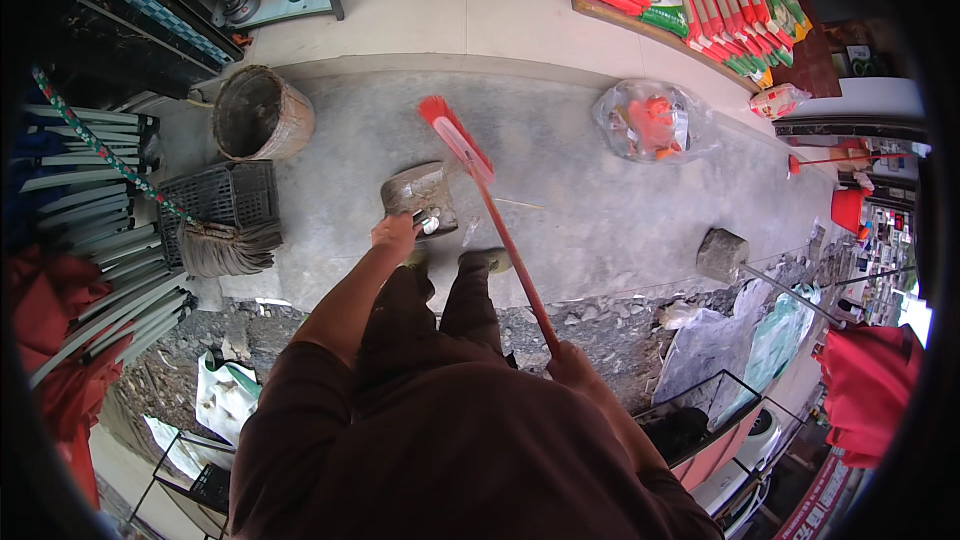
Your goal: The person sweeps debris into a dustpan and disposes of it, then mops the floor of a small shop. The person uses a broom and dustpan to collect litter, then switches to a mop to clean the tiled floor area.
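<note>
My left hand (396,232) grips the short handle of a worn, dirt-stained dustpan (417,190) near my feet. Something small and white (430,225) shows beside the fingers at the pan's near edge; I cannot tell what it is. My right hand (573,364) is closed around the upper end of the red handle of a broom (517,262). The broom's head, with red bristles (471,141), rests on the concrete floor just beyond and to the right of the dustpan. A thin stick (520,203) lies right of the handle, and a clear plastic scrap (470,231) sits by my shoes.
A dirty bucket (262,114), a black plastic crate (217,195) and a string mop (229,247) stand left. A clear bag of rubbish (649,120) and a concrete-block pole base (722,255) are right. Broken rubble (600,326) borders the concrete; a step (465,64) runs ahead.
</note>
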The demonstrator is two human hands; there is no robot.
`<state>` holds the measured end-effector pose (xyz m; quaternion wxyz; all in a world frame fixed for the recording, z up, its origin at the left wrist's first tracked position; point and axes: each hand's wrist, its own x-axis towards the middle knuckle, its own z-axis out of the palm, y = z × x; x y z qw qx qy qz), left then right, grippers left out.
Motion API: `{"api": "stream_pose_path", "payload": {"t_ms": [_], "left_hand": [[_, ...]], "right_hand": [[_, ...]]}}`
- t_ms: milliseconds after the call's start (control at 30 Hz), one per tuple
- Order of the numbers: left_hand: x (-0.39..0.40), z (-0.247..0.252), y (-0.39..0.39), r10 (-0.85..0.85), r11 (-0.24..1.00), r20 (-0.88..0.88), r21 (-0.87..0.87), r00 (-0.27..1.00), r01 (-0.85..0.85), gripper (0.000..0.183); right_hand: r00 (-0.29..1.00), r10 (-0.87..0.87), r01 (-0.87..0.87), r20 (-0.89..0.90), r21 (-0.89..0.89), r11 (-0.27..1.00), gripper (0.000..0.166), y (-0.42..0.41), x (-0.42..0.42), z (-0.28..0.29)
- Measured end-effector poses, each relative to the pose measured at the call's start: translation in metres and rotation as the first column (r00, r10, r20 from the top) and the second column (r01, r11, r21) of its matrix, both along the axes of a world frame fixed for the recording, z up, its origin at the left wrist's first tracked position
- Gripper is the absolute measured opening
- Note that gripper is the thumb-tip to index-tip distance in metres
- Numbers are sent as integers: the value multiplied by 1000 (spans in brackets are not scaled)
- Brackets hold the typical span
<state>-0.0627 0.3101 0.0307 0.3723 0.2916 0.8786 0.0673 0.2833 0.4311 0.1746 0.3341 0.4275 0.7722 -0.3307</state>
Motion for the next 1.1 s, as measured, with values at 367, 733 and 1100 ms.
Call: {"api": "stream_pose_path", "payload": {"t_ms": [367,733,1100], "left_hand": [[-9,8,-5,1,999,-31,39,1000,0,30],[-9,4,-24,-88,995,-11,47,996,89,32],[-24,-6,-8,-195,977,-80,72,977,201,26]], "right_hand": [[989,133,-130,64,-60,990,29,-30,-57,-97],[954,-296,296,55,3,955,25,-29,25,-4],[820,-545,564,175,-89,821,16,18,21,-85]]}}
